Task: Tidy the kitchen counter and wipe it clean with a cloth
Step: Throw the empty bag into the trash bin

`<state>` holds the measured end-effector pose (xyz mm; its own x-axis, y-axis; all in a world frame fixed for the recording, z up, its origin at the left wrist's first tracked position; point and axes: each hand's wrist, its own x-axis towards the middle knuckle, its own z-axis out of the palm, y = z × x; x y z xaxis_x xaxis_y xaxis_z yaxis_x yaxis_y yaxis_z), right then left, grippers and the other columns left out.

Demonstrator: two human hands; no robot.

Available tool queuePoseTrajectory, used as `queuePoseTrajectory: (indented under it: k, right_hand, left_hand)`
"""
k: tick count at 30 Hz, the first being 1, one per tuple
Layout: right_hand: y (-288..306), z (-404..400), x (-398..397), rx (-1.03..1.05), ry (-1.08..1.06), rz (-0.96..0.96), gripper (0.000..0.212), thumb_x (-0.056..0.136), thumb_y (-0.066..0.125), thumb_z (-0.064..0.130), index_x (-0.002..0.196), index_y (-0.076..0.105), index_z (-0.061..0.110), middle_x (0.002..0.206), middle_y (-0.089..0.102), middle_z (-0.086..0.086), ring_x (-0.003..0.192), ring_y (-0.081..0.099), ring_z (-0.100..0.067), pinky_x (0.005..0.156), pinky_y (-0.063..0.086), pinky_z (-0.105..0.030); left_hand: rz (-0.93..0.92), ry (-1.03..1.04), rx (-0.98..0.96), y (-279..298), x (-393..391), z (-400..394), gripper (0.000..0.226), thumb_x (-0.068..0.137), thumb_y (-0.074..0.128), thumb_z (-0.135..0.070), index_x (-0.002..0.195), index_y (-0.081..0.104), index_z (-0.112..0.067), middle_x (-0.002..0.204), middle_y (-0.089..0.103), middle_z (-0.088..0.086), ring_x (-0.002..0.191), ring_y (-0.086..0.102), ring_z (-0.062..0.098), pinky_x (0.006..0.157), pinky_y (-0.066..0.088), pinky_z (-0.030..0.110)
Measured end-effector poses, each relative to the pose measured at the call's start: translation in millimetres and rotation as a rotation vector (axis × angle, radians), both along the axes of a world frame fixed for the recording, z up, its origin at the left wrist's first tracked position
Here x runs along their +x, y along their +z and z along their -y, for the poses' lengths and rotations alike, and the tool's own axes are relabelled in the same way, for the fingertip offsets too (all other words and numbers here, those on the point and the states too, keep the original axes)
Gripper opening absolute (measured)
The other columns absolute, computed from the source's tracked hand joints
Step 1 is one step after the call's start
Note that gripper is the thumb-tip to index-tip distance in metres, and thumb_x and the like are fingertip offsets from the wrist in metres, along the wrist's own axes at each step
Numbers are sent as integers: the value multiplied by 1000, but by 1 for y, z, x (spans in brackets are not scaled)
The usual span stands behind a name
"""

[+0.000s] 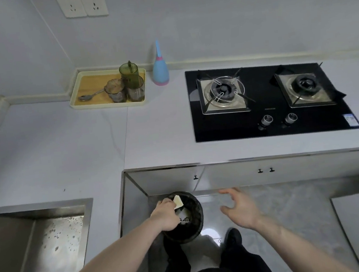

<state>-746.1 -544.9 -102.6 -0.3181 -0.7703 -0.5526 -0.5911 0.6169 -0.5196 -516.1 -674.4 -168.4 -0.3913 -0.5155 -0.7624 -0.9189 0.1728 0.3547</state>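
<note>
left grip point(165, 215) pinches pale scrap point(178, 201) over bin point(192, 221) | right hand point(240, 207) empty

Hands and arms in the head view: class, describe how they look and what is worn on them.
Both forearms are bare up to the frame edge: no sleeves, gloves, watch or rings show. The left hand and right hand have nothing on them. Below them, the person wears dark trousers and dark shoes.

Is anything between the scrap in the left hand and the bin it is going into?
Nothing visible. The left hand pinches a pale scrap right over the open mouth of the black bin on the floor; the right hand hovers open beside it, clear of it.
</note>
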Motion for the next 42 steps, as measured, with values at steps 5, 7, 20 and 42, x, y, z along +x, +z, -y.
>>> queuePoseTrajectory:
  k: [5, 7, 20, 42]
  right_hand:
    - [5, -32, -27, -18, -48, 43, 49, 91, 67, 30, 138, 53, 28, 140, 48, 10, 114, 51, -9, 96, 40, -18]
    - [5, -46, -40, -30, -57, 56, 48, 90, 67, 28, 137, 54, 27, 139, 48, 11, 115, 52, -10, 96, 39, -17]
    - [35, -172, -193, -110, -75, 18, 51, 90, 67, 21, 139, 54, 22, 142, 48, 4, 129, 49, -15, 92, 30, -10]
    - [74, -215, -430, -216, -361, -81, 53, 88, 66, 26, 139, 52, 28, 142, 46, 6, 125, 51, -12, 99, 38, -19]
  left_hand:
    - [48, 17, -9, -5, -12, -10, 70, 85, 51, -19, 154, 40, -17, 164, 23, 1, 149, 23, 30, 123, 25, 39]
    - [51, 41, -16, -5, -15, -18, 71, 83, 51, -19, 153, 42, -20, 164, 24, 1, 149, 23, 29, 123, 25, 39]
    - [-154, -105, -292, 49, -169, -126, 58, 80, 57, -14, 137, 57, -26, 157, 35, -2, 141, 38, 27, 117, 30, 30]
    - [-494, -413, -450, 137, -493, -123, 55, 86, 58, -19, 139, 53, -32, 159, 29, -14, 143, 29, 12, 112, 28, 22]
